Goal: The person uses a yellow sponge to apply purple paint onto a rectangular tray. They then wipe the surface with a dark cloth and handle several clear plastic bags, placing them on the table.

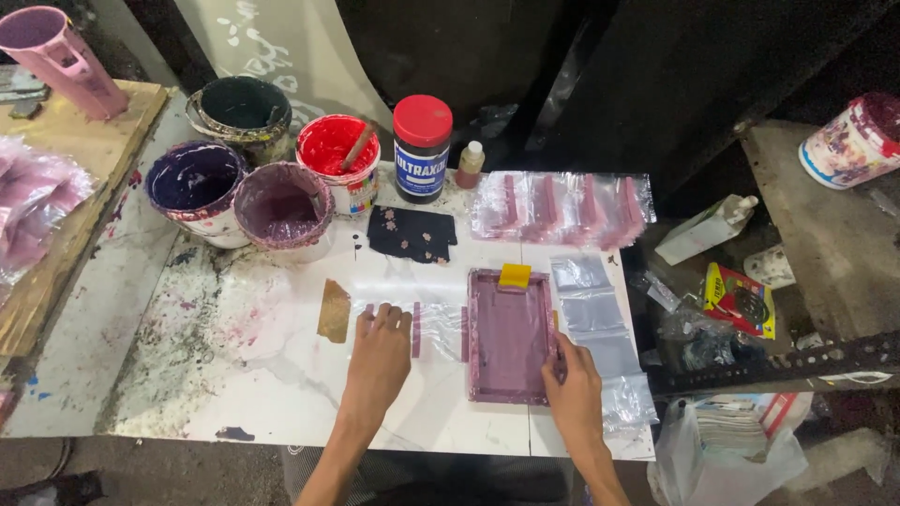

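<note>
The clear plastic bag (398,323) is pressed flat under the spread fingers of the left hand (380,345), while the purple screen frame (511,334) is gripped at its edge by the curled fingers of the right hand (572,379) and is best kept square to the bag.

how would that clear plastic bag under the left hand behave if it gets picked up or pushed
The clear plastic bag under the left hand lies flat and thin on the white table, so it probably is very light and floppy. Its glossy film looks slippery, so a push would likely slide it or wrinkle it. It seems unlikely to roll or break.
</note>
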